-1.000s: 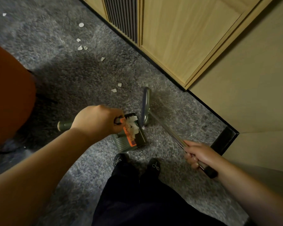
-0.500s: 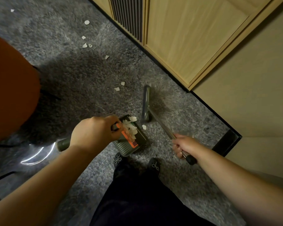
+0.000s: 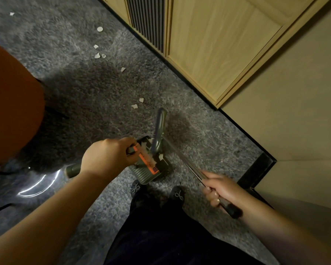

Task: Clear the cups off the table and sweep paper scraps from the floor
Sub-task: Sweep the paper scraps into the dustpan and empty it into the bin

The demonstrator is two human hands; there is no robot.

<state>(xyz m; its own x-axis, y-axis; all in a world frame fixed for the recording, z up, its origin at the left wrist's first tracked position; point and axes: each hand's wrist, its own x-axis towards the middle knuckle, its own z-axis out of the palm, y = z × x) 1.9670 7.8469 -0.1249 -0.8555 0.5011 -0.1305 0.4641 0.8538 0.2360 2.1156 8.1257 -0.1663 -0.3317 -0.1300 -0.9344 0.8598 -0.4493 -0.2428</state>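
Grey carpet [image 3: 103,104] fills the head view. On it, just ahead of the person's shoes [image 3: 177,194], sits a dark dustpan [image 3: 151,169] with an orange label whose print is too small to read; white paper scraps [image 3: 144,149] lie inside it. The left hand [image 3: 107,157] curls its fingers round the dustpan's handle. The right hand [image 3: 221,190] grips the metal shaft of a broom [image 3: 159,131], its grey head resting at the pan's mouth. More loose scraps [image 3: 135,106] lie on the carpet beyond, toward a wooden cabinet [image 3: 218,44]. An orange chair [image 3: 11,102] stands at left.
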